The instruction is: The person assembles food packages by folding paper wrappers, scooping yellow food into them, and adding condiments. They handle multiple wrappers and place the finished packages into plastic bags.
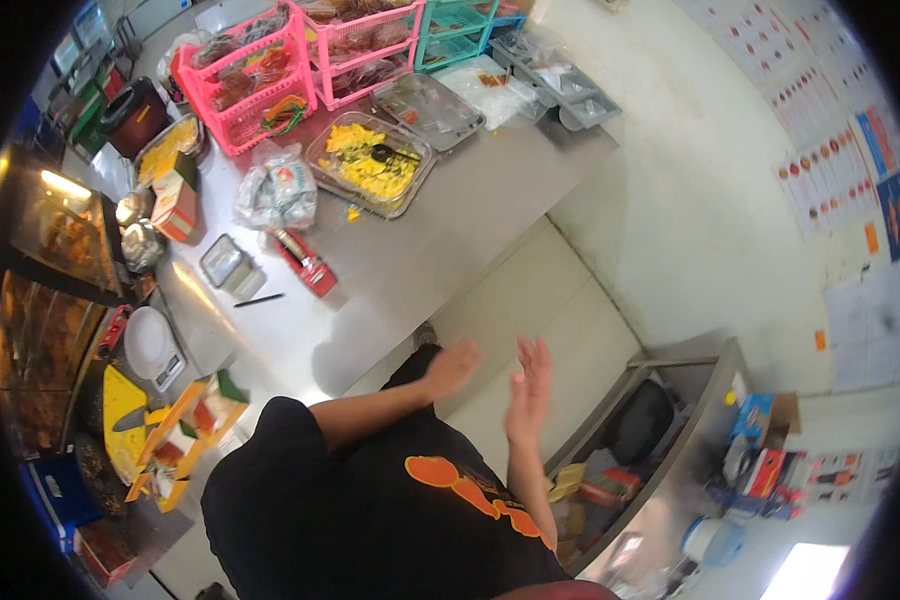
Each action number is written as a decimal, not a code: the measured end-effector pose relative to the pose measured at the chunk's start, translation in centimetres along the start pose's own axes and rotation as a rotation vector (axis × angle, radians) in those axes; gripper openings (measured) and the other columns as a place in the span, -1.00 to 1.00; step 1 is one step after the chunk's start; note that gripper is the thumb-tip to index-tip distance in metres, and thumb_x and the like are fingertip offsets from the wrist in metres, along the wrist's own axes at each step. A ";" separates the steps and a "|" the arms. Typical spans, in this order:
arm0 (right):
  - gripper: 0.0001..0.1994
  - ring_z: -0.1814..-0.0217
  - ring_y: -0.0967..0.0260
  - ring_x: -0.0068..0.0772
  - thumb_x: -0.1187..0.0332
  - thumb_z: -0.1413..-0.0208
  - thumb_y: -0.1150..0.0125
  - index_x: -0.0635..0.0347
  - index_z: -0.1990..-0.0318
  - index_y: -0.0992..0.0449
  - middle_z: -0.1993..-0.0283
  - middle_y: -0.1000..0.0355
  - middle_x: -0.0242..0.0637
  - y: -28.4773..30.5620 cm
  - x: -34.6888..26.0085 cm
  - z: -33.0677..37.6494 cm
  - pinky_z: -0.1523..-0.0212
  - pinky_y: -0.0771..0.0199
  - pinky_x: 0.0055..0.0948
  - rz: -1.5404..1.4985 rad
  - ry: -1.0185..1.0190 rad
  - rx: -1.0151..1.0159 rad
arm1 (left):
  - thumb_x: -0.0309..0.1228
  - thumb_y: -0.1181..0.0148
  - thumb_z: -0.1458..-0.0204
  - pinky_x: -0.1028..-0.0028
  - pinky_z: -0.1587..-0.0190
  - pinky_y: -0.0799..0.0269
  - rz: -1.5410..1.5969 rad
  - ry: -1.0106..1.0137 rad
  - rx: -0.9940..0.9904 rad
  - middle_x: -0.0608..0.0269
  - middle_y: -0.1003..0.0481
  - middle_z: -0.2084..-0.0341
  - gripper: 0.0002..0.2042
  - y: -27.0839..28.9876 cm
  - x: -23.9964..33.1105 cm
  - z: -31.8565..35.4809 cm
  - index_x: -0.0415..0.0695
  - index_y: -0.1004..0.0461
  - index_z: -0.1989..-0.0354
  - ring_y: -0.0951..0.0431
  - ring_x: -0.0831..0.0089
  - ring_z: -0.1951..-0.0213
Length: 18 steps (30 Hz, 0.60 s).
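My left hand [453, 371] is held up in front of my black shirt, its fingers stretched out and a little blurred. Facing it, a short gap away, my right hand [528, 388] is raised with fingers extended and thumb apart. Neither one holds or touches anything. Both are over the floor beside the steel table [410, 270]. On that table, a clear tray [402, 207] holds chopped yellow food and a black-handled utensil [395, 153]. A red box [315, 276], a small metal container [226, 263] and a black pen [259, 300] lie nearer the table's left side.
Pink baskets [315, 80] and green baskets [418, 50] with bagged goods line the back. A white scale [160, 355], a yellow cutting board [120, 415] with a knife [130, 419], and food in open cartons [195, 415] stand left. An open steel drawer [705, 405] is at right.
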State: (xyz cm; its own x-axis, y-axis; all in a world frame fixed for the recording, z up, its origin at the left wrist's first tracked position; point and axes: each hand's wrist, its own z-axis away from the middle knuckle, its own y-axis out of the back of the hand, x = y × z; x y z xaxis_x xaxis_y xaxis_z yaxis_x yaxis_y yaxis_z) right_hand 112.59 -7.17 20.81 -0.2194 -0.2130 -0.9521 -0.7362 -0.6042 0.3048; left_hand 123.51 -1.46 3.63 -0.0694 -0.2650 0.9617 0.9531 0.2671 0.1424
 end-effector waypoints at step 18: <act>-0.56 0.14 -0.47 -0.06 0.06 -0.11 -0.22 0.22 0.01 -0.52 0.20 -0.54 -0.10 -0.1 17.3 -57.1 0.08 -0.42 -0.23 0.734 0.323 -0.313 | -0.09 0.26 -0.33 0.35 -0.14 -0.27 0.937 -0.141 0.540 0.16 -0.46 0.01 -0.56 29.1 16.1 -27.0 -0.19 -0.32 -0.13 -0.44 0.38 -0.06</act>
State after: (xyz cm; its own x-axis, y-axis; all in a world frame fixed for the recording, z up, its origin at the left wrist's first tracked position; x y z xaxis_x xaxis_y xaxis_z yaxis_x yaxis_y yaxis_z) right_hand 145.42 -54.69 5.68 -0.3426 -0.8122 -0.4722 -0.2582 -0.4019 0.8785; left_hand 158.08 -22.96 16.97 0.5511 0.3557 0.7549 0.3923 0.6880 -0.6105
